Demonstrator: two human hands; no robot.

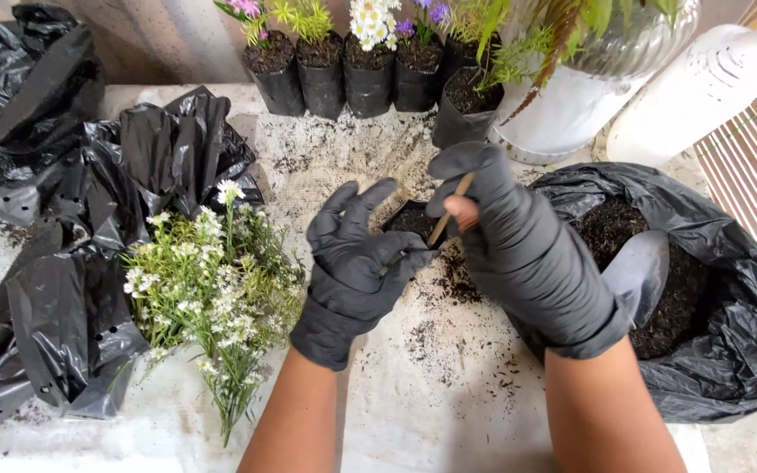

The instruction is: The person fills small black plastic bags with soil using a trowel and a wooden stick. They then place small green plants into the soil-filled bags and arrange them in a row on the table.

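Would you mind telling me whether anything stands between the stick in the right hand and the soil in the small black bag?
Nothing visible does: the right hand holds the stick directly over the small black bag, which the left hand steadies.

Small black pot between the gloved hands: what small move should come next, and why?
Probably push the stick in the right hand down into the soil of the small pot. The left hand steadies that pot, the stick's tip points into it, and cut flowers lie loose beside it.
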